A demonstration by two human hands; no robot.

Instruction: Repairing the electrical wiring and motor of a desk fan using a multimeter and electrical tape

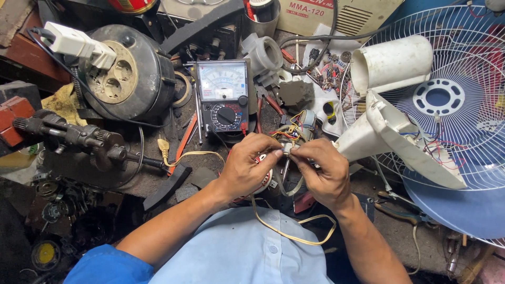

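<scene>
Copper-wound and half hidden, a small fan motor (294, 131) sits at the centre of a crowded repair bench (126, 179), seen from the head camera looking down. Both bare hands meet just in front of it. The left hand (247, 168) and the right hand (323, 173) are pinched together, fingertips touching, around a small bundle of coloured wires (288, 149) that leads away from the body to the motor just beyond. What exactly sits between the fingertips is too small to tell. The wires run roughly near to far, and the motor lies on the far side of the fingers, about equally close to either hand.

One cream flat cord (294, 231) loops from under the hands toward the person's light blue shirt. One needle-type test meter (223, 94) stands far and left of the hands, its dial facing up. One round black cable reel (126, 73) with sockets lies further left, a white plug (73, 44) pushed into it. To the right rest one white plastic fan housing (400, 131), opened and showing thin wires, and one white wire fan guard (457, 100) over a blue blade. One grey metal welder case (342, 16) stands at the far edge.
</scene>
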